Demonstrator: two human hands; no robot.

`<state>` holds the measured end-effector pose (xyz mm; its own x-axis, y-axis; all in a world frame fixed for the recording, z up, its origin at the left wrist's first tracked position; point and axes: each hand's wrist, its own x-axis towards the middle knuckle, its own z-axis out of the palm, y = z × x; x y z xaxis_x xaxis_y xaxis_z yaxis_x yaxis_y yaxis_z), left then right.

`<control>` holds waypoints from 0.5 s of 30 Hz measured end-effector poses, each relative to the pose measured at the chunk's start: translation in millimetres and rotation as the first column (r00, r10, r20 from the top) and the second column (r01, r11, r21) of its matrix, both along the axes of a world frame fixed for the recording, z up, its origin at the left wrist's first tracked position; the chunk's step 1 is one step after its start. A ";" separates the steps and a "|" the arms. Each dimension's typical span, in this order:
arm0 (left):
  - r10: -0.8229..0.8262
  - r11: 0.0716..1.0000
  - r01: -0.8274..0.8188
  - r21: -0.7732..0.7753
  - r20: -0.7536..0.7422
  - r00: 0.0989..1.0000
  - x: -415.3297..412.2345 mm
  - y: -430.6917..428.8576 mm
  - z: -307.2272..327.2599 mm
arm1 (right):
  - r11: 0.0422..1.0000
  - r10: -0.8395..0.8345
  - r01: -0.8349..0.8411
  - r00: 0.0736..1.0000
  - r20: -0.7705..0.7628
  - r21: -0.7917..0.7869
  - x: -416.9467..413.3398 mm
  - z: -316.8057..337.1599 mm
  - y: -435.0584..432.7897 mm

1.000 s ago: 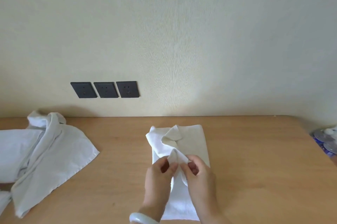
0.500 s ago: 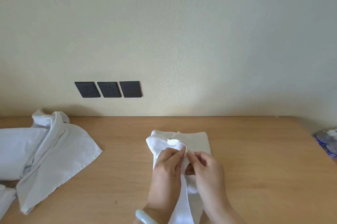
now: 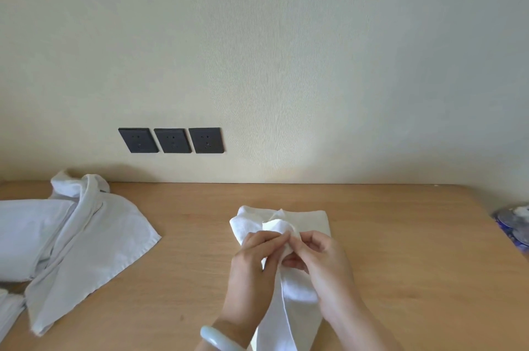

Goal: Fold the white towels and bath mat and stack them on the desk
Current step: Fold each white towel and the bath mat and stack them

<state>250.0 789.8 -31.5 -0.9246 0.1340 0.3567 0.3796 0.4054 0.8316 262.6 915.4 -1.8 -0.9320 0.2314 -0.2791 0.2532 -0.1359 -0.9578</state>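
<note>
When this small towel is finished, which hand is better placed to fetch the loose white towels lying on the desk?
The left hand, probably. Both hands pinch the small towel at the middle of the desk, but the loose towels lie on the left side, away from the right hand.

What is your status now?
Left hand, right hand both pinch fold of small towel. It lies on desk, partly folded. Loose towels far left, apart.

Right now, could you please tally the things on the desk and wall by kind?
Sockets: 3
Towel, centre: 1
Heap of white cloth, left, pieces uncountable: 1
Blue packet: 1
Total: 6
</note>
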 end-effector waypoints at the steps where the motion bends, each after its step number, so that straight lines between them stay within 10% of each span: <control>1: -0.005 1.000 0.004 -0.021 -0.037 0.999 -0.6 -1.5 -1.6 | 1.000 -0.003 0.003 1.000 -0.002 0.003 -0.2 -0.2 0.0; 5: -0.024 0.961 -0.016 -0.276 -0.141 0.990 -5.4 -7.2 -21.1 | 0.996 -0.063 0.065 0.998 -0.030 0.068 -3.7 0.9 1.2; 9: 0.068 0.903 0.037 -0.427 0.228 0.971 -5.2 -7.2 -41.7 | 0.984 -0.141 0.157 0.975 -0.171 0.082 -16.9 25.1 14.8; 15: 0.334 0.942 -0.194 -0.275 0.687 0.646 -32.9 -55.5 -23.5 | 0.933 -0.359 0.324 0.874 -0.327 -0.159 -58.7 85.3 82.8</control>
